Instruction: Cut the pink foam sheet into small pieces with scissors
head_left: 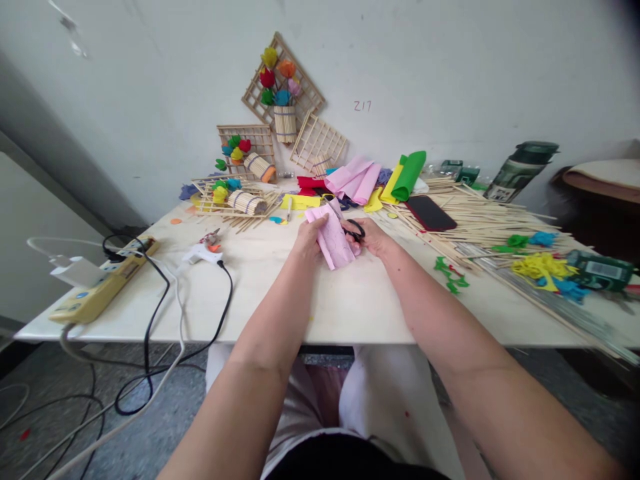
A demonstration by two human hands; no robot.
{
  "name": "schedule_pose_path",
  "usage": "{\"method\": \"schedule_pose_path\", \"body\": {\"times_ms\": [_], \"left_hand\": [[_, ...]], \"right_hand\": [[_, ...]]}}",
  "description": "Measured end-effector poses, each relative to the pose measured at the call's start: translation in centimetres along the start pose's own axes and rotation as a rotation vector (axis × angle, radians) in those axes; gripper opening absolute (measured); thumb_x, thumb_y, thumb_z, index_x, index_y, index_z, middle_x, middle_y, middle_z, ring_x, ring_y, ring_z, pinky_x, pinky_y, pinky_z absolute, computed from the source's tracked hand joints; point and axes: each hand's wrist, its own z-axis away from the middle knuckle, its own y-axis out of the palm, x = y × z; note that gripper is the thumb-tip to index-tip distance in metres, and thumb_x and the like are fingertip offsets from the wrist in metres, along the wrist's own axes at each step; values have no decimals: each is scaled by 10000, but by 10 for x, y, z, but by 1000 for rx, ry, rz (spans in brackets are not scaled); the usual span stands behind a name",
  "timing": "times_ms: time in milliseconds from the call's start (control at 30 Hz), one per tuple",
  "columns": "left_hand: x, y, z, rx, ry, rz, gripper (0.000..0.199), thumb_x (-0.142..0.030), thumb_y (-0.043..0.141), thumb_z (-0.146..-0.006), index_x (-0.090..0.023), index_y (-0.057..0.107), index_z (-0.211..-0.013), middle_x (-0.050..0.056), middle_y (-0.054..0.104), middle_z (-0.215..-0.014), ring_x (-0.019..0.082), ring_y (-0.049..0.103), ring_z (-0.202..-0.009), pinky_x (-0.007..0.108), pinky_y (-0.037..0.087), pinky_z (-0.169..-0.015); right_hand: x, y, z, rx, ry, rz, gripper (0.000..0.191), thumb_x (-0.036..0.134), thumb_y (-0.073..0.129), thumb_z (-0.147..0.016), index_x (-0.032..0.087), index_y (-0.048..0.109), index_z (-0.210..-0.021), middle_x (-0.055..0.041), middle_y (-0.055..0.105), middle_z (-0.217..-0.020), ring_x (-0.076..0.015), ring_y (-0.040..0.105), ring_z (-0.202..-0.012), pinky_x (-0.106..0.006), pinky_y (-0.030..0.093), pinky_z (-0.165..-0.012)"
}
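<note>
White wall backs a pale counter [350, 307] strewn with craft scraps. Both forearms reach forward; the left hand [309, 239] has its fingers closed on a folded pink sheet [333, 237] held just above the counter's middle, while the right hand [373, 241] grips black scissors [354, 230] at the sheet's edge. Bare counter lies nearer the person; bamboo sticks [480, 223] crowd the right.

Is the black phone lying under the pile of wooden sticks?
No, the black phone lies on top of the wooden sticks, its dark screen fully showing.

Pale scuffed wall [450, 67] behind a light wooden table [280, 300], grey speckled floor [165, 407] beneath
</note>
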Motion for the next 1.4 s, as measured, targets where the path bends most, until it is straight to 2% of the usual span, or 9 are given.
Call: {"method": "schedule_pose_path", "body": {"times_ms": [100, 267, 467, 733, 867, 967, 1200, 1300, 1400], "left_hand": [[0, 0, 0, -4, -2, -4, 266, -143, 746, -627, -135, 616, -859, 65, 696, -731, 204, 671, -669, 369, 561, -761], [0, 0, -1, -23, 10, 2, 277, -135, 745, -629, -133, 621, -877, 70, 700, -754, 226, 686, -744, 380, 552, -798], [0, 1, -3, -58, -8, 3, 273, -137, 738, -645, -131, 622, -891, 69, 697, -738, 224, 688, -737, 375, 550, -799], [-3, 3, -3, -100, -103, -23, 208, -87, 646, -699, -109, 630, -905, 81, 696, -723, 227, 692, -742, 373, 551, -809], [-6, 6, 1, -136, -127, -104, 241, -95, 677, -658, -116, 641, -895, 82, 695, -723, 242, 690, -752, 377, 552, -783], [-8, 9, 5, -217, -120, -220, 197, -83, 678, -629, -119, 645, -820, 83, 680, -695, 265, 688, -751, 393, 547, -756], [-10, 8, 7, -301, -95, -430, 112, -77, 640, -607, -149, 609, -687, 105, 673, -686, 321, 677, -862, 422, 530, -746], [-10, 5, 5, -319, -84, -408, 124, -75, 648, -587, -146, 609, -681, 102, 658, -658, 333, 672, -864, 430, 524, -747], [-10, 1, 2, -325, -14, -323, 162, -87, 677, -583, -155, 618, -718, 75, 663, -667, 296, 673, -847, 402, 525, -756]], "right_hand": [[1, 0, 0, -7, -9, 13, 416, 483, 769, -636, 147, 524, -637, 40, 481, -466, -35, 358, -333, -170, 234, -308], [-1, -1, -3, -11, -53, 6, 406, 477, 770, -638, 145, 536, -625, 41, 463, -463, -35, 345, -350, -163, 214, -298], [-2, 0, -6, -25, -45, 10, 372, 440, 765, -644, 142, 544, -623, 47, 447, -459, -36, 336, -355, -160, 214, -290], [-7, -2, -12, -104, -15, -63, 265, 303, 757, -639, 145, 545, -640, 60, 437, -439, -24, 320, -331, -145, 208, -290], [-8, -3, -14, -131, -13, -113, 248, 240, 749, -640, 154, 517, -614, 64, 430, -434, -22, 311, -326, -146, 194, -284], [-9, -5, -16, -138, -8, -124, 245, 225, 749, -639, 154, 518, -603, 63, 431, -437, -19, 311, -326, -145, 193, -283], [-15, -7, -21, -130, 4, -86, 246, 266, 741, -667, 164, 524, -612, 55, 448, -439, -29, 335, -316, -161, 206, -279], [-14, -7, -19, -123, 17, -86, 274, 314, 749, -670, 159, 526, -633, 50, 469, -443, -32, 355, -318, -159, 224, -286], [-10, -6, -13, -122, 48, -88, 301, 388, 740, -689, 148, 560, -703, 38, 502, -448, -45, 384, -318, -157, 236, -285]]}}
